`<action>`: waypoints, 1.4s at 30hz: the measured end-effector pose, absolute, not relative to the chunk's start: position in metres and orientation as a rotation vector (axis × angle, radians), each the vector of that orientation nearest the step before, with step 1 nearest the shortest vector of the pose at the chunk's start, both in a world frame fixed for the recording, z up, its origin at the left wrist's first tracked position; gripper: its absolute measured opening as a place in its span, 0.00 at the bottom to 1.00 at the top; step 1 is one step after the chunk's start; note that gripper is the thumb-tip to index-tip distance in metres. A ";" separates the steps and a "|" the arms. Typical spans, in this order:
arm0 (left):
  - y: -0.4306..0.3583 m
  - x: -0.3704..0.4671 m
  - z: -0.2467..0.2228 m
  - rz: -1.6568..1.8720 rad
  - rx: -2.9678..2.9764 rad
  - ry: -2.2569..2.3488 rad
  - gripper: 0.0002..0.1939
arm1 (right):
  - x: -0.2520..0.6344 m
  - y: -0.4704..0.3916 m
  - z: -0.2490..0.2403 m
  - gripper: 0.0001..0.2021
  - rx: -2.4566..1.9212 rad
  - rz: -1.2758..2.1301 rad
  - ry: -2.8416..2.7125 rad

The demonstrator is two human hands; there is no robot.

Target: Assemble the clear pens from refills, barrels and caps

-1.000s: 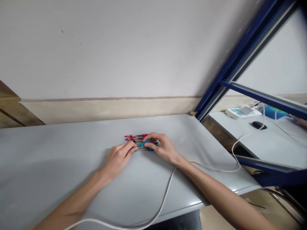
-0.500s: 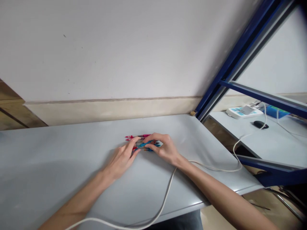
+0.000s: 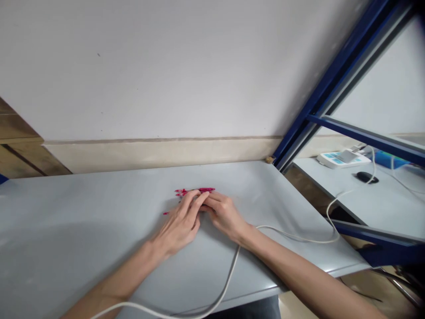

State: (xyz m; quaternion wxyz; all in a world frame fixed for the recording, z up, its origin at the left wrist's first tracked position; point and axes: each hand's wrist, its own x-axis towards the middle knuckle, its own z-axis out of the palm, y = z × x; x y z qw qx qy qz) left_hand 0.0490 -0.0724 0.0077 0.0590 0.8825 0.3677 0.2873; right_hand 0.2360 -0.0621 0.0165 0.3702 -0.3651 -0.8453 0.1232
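No writing can be read anywhere; the only printed surface is a white device (image 3: 338, 158) with blue panels on the far table (image 3: 372, 199), and its marks are too small to make out.

The pens (image 3: 195, 191) are a small bundle of slim pink-red sticks lying side by side on the grey table (image 3: 83, 230), their length running left to right, near the middle of the table and closer to its wall edge than to its front edge. Only the far ends and 1 tip on the near-left side peek out; the rest is hidden under the fingers, so the count cannot be told.

The left hand (image 3: 181, 223) lies palm down on the table, fingers stretched forward and flat over the pens, pressing rather than gripping. The right hand (image 3: 224, 215) comes in from the right, fingers curled toward the pens and meeting the left fingertips; whether it pinches a pen I cannot tell.

A white cable (image 3: 229, 274) crosses the table under the right forearm. A blue metal frame (image 3: 318, 102) rises past the table's right corner.
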 end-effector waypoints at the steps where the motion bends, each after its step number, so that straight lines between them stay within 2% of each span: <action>1: -0.073 0.049 0.007 0.896 2.713 1.084 0.42 | 0.235 -0.063 0.017 0.12 -0.995 0.312 -2.160; 7: -0.070 0.044 0.006 0.950 2.907 0.988 0.48 | 0.229 -0.069 0.014 0.14 -1.151 0.480 -2.186; 11: -0.066 0.039 0.008 0.983 2.934 0.902 0.47 | 0.230 -0.068 0.014 0.14 -1.116 0.630 -2.106; 17: -0.060 0.026 0.017 1.074 2.951 0.775 0.43 | 0.238 -0.062 0.020 0.16 -1.150 0.654 -2.089; 21: -0.049 0.014 0.024 1.260 2.910 1.115 0.35 | 0.241 -0.058 0.023 0.16 -1.182 0.638 -2.060; 26: -0.045 0.011 0.022 1.173 2.802 1.257 0.08 | 0.245 -0.055 0.021 0.07 -1.113 0.586 -1.972; 30: -0.050 0.016 0.018 1.157 2.701 1.207 0.07 | 0.246 -0.054 0.022 0.08 -1.097 0.608 -1.957; 33: -0.052 0.017 0.016 1.220 2.658 1.169 0.04 | 0.246 -0.055 0.024 0.15 -1.126 0.640 -2.002; 36: -0.053 0.017 0.013 1.196 2.621 1.131 0.08 | 0.245 -0.055 0.025 0.19 -1.136 0.668 -2.026; 40: -0.055 0.019 0.010 1.188 2.564 1.152 0.07 | 0.245 -0.055 0.022 0.15 -1.126 0.675 -1.997; 42: -0.056 0.020 0.010 1.205 2.554 1.136 0.11 | 0.245 -0.055 0.021 0.11 -1.084 0.687 -1.977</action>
